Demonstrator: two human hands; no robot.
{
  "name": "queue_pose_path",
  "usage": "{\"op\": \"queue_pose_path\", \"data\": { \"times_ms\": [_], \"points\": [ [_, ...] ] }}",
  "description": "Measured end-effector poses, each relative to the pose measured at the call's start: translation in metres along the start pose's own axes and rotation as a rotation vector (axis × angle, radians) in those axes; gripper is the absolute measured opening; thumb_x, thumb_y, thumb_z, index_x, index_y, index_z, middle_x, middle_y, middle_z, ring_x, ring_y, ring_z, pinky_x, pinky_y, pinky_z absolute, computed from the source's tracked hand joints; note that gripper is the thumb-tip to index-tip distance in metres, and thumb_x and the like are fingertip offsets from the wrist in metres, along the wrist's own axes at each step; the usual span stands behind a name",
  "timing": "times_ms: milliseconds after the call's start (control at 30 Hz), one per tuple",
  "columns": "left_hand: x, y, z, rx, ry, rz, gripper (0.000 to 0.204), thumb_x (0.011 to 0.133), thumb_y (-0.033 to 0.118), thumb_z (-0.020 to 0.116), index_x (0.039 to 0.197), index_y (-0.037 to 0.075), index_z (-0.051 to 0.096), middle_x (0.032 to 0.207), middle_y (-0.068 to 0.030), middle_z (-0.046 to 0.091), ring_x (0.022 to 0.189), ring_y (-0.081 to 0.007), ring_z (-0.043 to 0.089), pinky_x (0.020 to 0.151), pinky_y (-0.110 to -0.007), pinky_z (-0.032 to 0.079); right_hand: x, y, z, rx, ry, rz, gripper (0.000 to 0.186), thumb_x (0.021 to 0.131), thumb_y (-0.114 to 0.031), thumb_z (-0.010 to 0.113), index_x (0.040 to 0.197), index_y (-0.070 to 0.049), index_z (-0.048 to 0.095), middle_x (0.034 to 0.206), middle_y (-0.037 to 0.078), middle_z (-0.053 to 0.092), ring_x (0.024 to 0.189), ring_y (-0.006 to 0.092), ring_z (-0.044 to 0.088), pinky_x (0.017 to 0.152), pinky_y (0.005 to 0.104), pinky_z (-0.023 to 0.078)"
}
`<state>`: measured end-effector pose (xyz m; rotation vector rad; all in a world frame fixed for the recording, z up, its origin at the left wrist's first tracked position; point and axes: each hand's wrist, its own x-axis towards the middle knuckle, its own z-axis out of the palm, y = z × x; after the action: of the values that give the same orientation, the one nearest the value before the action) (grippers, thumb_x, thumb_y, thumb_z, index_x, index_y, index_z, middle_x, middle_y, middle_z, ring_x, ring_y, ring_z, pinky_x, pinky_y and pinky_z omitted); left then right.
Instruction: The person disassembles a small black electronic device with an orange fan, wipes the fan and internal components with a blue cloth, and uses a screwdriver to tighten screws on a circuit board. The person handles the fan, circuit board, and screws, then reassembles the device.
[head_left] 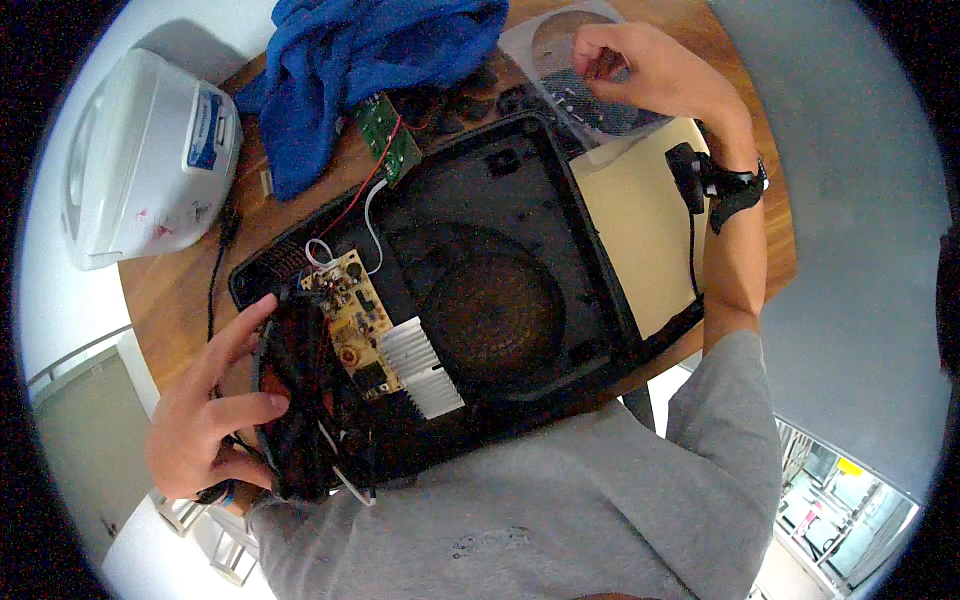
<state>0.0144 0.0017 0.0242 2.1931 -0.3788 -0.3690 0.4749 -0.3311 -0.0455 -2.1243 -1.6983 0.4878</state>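
A black plastic appliance housing (590, 290), with a round vent grille (495, 315) in its floor, lies opened in front of me. At its left edge my left hand (215, 420) has its fingers spread, their tips against the dark rim and a black cable bundle (295, 390). Inside sits a tan circuit board (355, 315) with a finned silver heat sink (425, 370). Wires lead to a green circuit board (388, 138) at the far rim. My right hand (650, 75) is curled, fingertips pinched, above a clear plastic tray (600, 150) with small screws; anything it holds is hidden.
A blue cloth (350, 70) lies bunched at the back of the wooden table (160, 300). The white rice cooker (155, 160) stands at the far left. Right of the housing lies a cream-coloured panel (640, 220). A black strapped device (735, 185) is on my right wrist.
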Motion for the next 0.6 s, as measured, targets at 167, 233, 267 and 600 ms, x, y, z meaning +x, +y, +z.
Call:
{"op": "queue_pose_path", "data": {
  "times_ms": [167,233,267,600],
  "points": [
    [-0.002,-0.002,0.001,-0.019,0.004,-0.013,0.086,0.066,0.049,0.094,0.140,0.022,0.059,0.168,-0.0450,0.029,0.145,-0.0621,0.050,0.111,-0.061,0.051,0.000,-0.011,-0.005,0.072,-0.041,-0.013,0.024,0.086,0.005,0.077,0.105,-0.003,0.066,0.097,0.004,0.069,0.090,0.0163,0.067,0.085,0.0328,0.057],
    [-0.003,-0.006,0.002,-0.038,0.016,0.006,0.086,0.066,0.049,0.093,0.140,0.022,0.059,0.168,-0.0450,0.030,0.145,-0.0620,0.050,0.112,-0.061,0.050,-0.004,-0.015,-0.009,0.105,-0.063,0.019,0.024,0.086,0.005,0.077,0.105,-0.004,0.066,0.097,0.003,0.068,0.091,0.0152,0.066,0.085,0.0322,0.057],
    [-0.003,-0.006,0.002,-0.040,0.022,0.015,0.086,0.066,0.049,0.093,0.140,0.022,0.059,0.168,-0.0450,0.031,0.145,-0.0619,0.051,0.112,-0.060,0.050,-0.005,-0.018,-0.012,0.095,-0.065,0.023,0.024,0.086,0.005,0.077,0.105,-0.003,0.065,0.097,0.003,0.067,0.091,0.0149,0.066,0.085,0.0320,0.056],
    [0.000,0.000,0.001,0.000,0.036,0.011,0.087,0.065,0.049,0.093,0.141,0.021,0.060,0.167,-0.0443,0.032,0.139,-0.0603,0.056,0.109,-0.059,0.054,-0.003,-0.022,-0.008,0.124,-0.075,0.017,0.022,0.088,0.007,0.075,0.106,-0.002,0.067,0.096,0.002,0.067,0.091,0.0132,0.066,0.085,0.0304,0.056]
  ]
}}
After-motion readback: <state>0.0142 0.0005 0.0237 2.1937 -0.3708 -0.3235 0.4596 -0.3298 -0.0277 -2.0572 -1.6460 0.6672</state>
